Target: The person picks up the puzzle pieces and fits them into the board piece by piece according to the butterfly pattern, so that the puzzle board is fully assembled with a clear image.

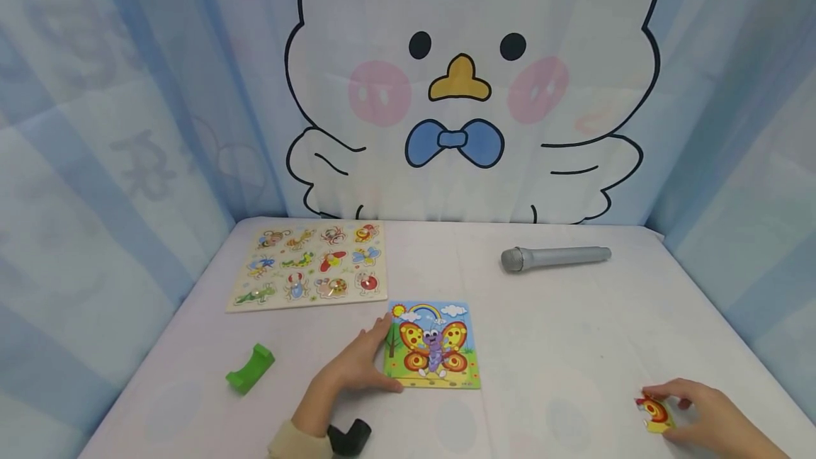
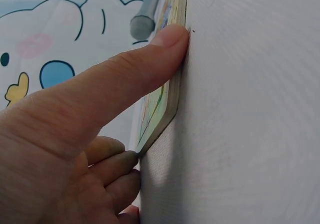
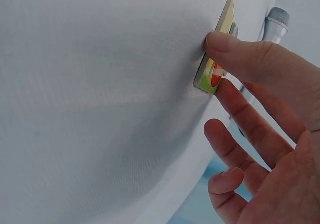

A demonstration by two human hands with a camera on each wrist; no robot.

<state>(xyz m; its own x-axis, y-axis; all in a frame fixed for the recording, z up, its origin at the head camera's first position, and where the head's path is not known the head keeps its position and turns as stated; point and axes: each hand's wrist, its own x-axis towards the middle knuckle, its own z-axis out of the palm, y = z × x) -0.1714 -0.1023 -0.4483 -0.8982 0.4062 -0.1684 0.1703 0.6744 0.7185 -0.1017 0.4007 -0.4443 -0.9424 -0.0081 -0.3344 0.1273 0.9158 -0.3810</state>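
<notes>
A square butterfly puzzle board lies flat near the middle of the table. My left hand grips its left side, the thumb at the lower left corner and the fingers by the upper left. In the left wrist view the thumb presses the edge of the puzzle board. Far to the right, my right hand pinches a small puzzle piece with a red and orange ring pattern. Seen from the right wrist, the thumb and a finger hold the puzzle piece tilted; the other fingers are loosely bent.
A wooden insect peg puzzle lies at the back left. A grey microphone is at the back right. Left of my left hand sits a green arched block. A black object shows beside my left wrist. Printed curtains enclose the table.
</notes>
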